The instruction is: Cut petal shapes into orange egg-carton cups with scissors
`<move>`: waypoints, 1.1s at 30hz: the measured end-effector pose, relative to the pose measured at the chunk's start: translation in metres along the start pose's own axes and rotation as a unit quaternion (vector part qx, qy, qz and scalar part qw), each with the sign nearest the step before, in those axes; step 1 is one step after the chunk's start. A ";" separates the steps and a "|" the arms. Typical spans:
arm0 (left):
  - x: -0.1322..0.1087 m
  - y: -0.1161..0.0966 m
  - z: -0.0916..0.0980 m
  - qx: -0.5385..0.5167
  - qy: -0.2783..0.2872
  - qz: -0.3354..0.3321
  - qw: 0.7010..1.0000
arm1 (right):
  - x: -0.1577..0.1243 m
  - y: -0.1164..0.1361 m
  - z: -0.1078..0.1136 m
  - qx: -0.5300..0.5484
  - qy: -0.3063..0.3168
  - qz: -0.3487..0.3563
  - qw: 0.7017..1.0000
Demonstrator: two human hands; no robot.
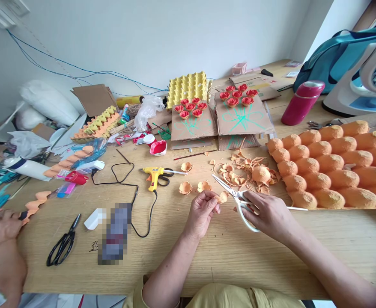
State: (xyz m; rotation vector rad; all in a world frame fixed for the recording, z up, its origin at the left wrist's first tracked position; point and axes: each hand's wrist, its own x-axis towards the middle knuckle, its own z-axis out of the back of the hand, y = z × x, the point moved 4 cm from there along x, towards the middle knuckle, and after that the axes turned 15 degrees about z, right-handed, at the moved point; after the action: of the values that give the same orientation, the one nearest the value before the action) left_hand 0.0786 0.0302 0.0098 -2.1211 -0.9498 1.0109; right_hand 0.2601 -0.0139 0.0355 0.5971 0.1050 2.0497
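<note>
Between its thumb and fingers, my left hand (pixel 203 213) pinches a small orange carton piece (pixel 222 197). White-handled scissors (pixel 236 195) are in my right hand (pixel 267 214), their blades apart and pointing up and left, just beside that piece. Three orange cup flowers lie on the table past my left hand: one (pixel 186 167) farther back, one (pixel 185 188) at the left and one (pixel 204 186) near my fingers. Orange scraps (pixel 236 173) are heaped beyond the scissors. At the right rests a large orange egg tray (pixel 329 171), its bumps facing up.
A yellow glue gun (pixel 154 177) with a black cord lies left of the flowers. Black scissors (pixel 62 244) are front left. Cardboard pieces (pixel 244 117) bearing red flowers stand behind. A pink bottle (pixel 302 102) is back right. Another person's hands (pixel 1 229) hold an orange strip at far left.
</note>
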 end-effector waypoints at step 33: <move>-0.011 -0.007 -0.007 0.411 -0.051 -0.261 0.872 | -0.008 -0.020 -0.009 -0.176 0.112 -0.137 0.968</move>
State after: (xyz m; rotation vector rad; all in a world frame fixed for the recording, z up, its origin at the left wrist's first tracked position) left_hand 0.0774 0.0241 0.0230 -1.0389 -0.8557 0.9943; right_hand 0.2750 -0.0082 0.0182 0.1209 -0.0444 1.8009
